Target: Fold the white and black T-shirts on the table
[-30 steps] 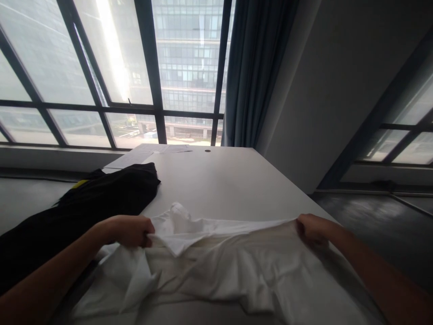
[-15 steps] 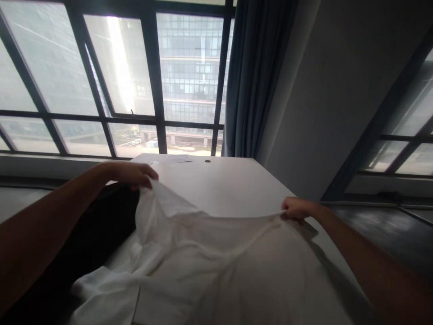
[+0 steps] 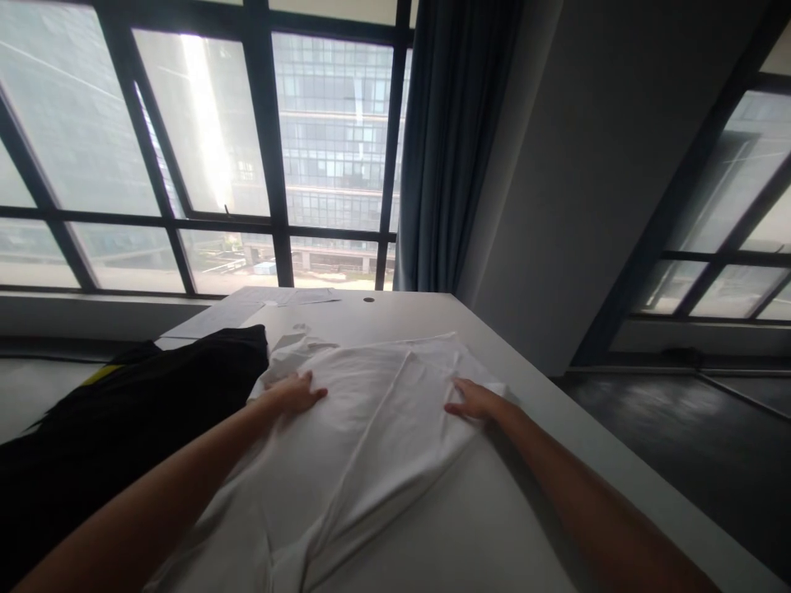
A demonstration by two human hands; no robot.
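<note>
A white garment (image 3: 371, 420) lies spread over the white table (image 3: 525, 527), with a crease running down its middle. My left hand (image 3: 293, 394) rests flat on its left part, fingers apart, holding nothing. On the garment's right edge my right hand (image 3: 473, 401) also lies flat, palm down with fingers spread. Both forearms reach in from the bottom of the view.
A black garment (image 3: 142, 412) with a bit of yellow lies on the table's left side, touching the white one. Sheets of paper (image 3: 272, 298) lie at the far end by the window. The table's right edge (image 3: 618, 469) drops to a dark floor. A blue curtain (image 3: 445, 140) hangs behind.
Both hands lifted the white garment's edge, carried it away from me and let it go. It now lies flat, and the hands rest open on it.
</note>
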